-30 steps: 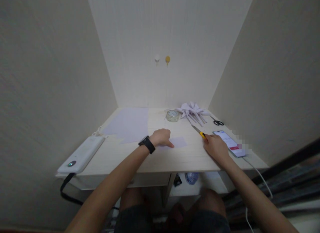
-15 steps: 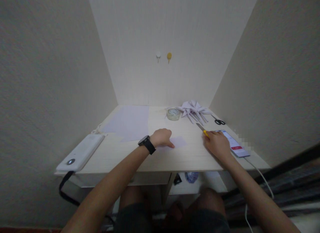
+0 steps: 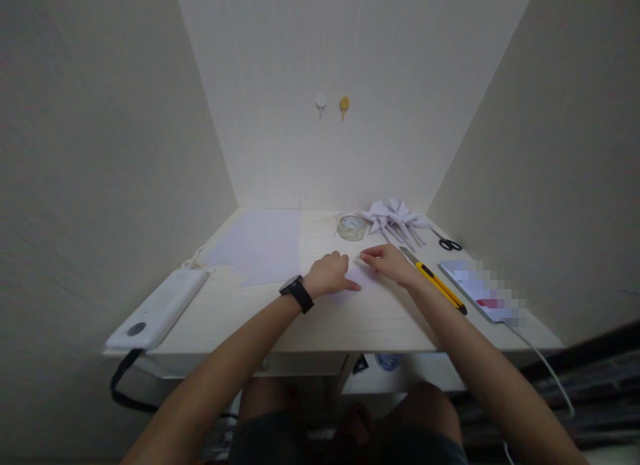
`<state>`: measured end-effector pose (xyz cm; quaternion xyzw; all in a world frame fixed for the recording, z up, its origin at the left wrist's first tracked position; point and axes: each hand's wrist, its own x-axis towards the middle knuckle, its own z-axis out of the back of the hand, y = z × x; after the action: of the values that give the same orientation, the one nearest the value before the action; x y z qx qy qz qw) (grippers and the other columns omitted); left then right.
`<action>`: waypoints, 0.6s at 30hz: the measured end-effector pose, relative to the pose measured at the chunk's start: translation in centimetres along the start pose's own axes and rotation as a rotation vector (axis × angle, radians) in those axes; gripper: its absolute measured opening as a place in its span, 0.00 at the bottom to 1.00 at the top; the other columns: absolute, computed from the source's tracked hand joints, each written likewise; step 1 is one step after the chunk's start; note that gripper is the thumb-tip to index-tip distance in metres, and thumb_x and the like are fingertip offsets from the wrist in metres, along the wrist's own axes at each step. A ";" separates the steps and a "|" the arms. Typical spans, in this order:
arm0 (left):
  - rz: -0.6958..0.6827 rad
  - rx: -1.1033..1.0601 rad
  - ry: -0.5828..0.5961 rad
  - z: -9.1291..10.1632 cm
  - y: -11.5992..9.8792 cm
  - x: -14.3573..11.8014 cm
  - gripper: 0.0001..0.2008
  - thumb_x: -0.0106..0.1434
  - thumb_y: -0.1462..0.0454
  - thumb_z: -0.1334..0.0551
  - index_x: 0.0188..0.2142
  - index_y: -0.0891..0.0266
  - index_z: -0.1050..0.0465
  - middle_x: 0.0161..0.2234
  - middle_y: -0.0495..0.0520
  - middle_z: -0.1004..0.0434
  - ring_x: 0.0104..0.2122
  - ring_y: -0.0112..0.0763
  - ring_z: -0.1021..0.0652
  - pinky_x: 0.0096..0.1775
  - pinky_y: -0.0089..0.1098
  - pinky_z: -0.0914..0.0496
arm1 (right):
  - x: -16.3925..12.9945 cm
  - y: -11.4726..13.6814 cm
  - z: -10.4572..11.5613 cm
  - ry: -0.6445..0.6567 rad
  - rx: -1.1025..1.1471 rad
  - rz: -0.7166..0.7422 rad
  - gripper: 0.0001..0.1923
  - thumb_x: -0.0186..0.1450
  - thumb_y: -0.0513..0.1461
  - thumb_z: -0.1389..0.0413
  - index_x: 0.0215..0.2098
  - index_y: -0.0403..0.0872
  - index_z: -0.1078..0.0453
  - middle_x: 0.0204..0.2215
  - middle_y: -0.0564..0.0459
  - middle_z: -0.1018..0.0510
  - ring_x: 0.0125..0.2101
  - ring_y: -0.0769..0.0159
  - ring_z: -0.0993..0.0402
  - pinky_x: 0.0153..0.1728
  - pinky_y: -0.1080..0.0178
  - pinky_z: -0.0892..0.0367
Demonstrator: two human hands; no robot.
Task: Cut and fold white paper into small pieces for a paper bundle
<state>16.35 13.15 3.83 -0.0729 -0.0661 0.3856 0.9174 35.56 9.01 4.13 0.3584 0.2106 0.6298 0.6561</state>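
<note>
A small piece of pale paper (image 3: 369,274) lies on the white desk, partly covered by my hands. My left hand (image 3: 327,275), a black watch on its wrist, holds the paper against the desk with bent fingers, its thumb pointing right. At the paper's upper right edge, my right hand (image 3: 386,262) pinches with thumb and fingertips. A yellow utility knife (image 3: 440,288) with its blade out lies just right of that hand, beside the forearm. Larger sheets of paper (image 3: 265,245) are spread at the back left.
A tape roll (image 3: 351,228) and a folded paper construction (image 3: 396,220) are at the back. Scissors (image 3: 450,244) and a phone (image 3: 473,292) with a cable lie on the right. A white device (image 3: 159,310) with a black strap sits at the left edge. Walls enclose the desk (image 3: 280,325).
My right hand has let go of the utility knife, leaving it on the desk, and has moved left to the small paper. My left hand stays on the paper, slightly further right.
</note>
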 end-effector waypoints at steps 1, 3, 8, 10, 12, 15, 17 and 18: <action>-0.002 0.013 -0.011 0.0 -0.1 0.2 0.29 0.54 0.42 0.34 0.44 0.62 0.29 0.47 0.64 0.27 0.44 0.49 0.24 0.40 0.38 0.30 | 0.7 0.0 0.1 -0.026 0.010 -0.014 0.11 0.59 0.44 0.39 0.35 0.47 0.18 0.34 0.48 0.16 0.40 0.55 0.22 0.41 0.58 0.30; -0.002 0.045 -0.046 -0.1 -0.2 0.5 0.29 0.57 0.42 0.36 0.45 0.63 0.30 0.48 0.65 0.27 0.45 0.50 0.24 0.41 0.39 0.30 | 2.0 -0.2 0.1 -0.047 0.044 -0.047 0.09 0.57 0.43 0.37 0.31 0.46 0.19 0.31 0.48 0.17 0.38 0.56 0.23 0.40 0.59 0.30; 0.013 0.133 -0.185 -0.9 0.0 0.9 0.25 0.65 0.46 0.42 0.46 0.65 0.30 0.47 0.66 0.27 0.48 0.49 0.27 0.44 0.40 0.31 | 4.6 -0.9 0.1 0.046 0.173 -0.119 0.14 0.57 0.46 0.36 0.28 0.42 0.21 0.20 0.51 0.24 0.23 0.66 0.29 0.25 0.63 0.30; 0.004 0.158 -0.210 -1.2 0.2 0.9 0.25 0.66 0.46 0.43 0.46 0.66 0.30 0.46 0.66 0.28 0.48 0.49 0.28 0.43 0.41 0.31 | 5.2 -1.2 0.0 0.080 0.223 -0.135 0.14 0.58 0.47 0.36 0.29 0.42 0.22 0.21 0.51 0.25 0.22 0.68 0.31 0.22 0.64 0.30; -0.003 0.166 -0.219 -1.3 0.3 0.8 0.25 0.66 0.46 0.44 0.46 0.66 0.30 0.46 0.66 0.28 0.47 0.49 0.28 0.43 0.41 0.32 | 5.7 -1.5 0.0 0.099 0.262 -0.145 0.13 0.57 0.45 0.36 0.32 0.41 0.21 0.22 0.50 0.24 0.21 0.70 0.32 0.20 0.66 0.32; 0.008 0.146 -0.223 -1.3 0.4 0.8 0.25 0.66 0.46 0.44 0.46 0.66 0.29 0.46 0.67 0.27 0.48 0.49 0.28 0.45 0.41 0.32 | 6.1 -2.2 -0.2 0.077 0.336 -0.158 0.18 0.51 0.38 0.32 0.40 0.41 0.21 0.24 0.52 0.22 0.20 0.73 0.34 0.18 0.70 0.37; 0.020 0.097 -0.236 -1.4 0.5 0.9 0.25 0.65 0.46 0.42 0.47 0.67 0.29 0.46 0.67 0.26 0.48 0.49 0.28 0.47 0.41 0.33 | 6.1 -2.8 -0.5 0.031 0.433 -0.163 0.24 0.46 0.34 0.31 0.43 0.42 0.22 0.25 0.53 0.21 0.21 0.73 0.32 0.20 0.69 0.36; 0.030 0.048 -0.251 -1.4 0.7 1.1 0.26 0.65 0.47 0.42 0.48 0.67 0.30 0.47 0.67 0.26 0.49 0.49 0.27 0.48 0.41 0.33 | 6.1 -3.0 -0.7 0.010 0.495 -0.158 0.27 0.44 0.34 0.30 0.44 0.42 0.23 0.26 0.53 0.21 0.22 0.72 0.31 0.22 0.68 0.35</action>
<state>16.87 14.31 2.40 -0.0029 -0.1701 0.4070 0.8975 37.84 15.25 2.53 0.4874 0.3891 0.5076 0.5945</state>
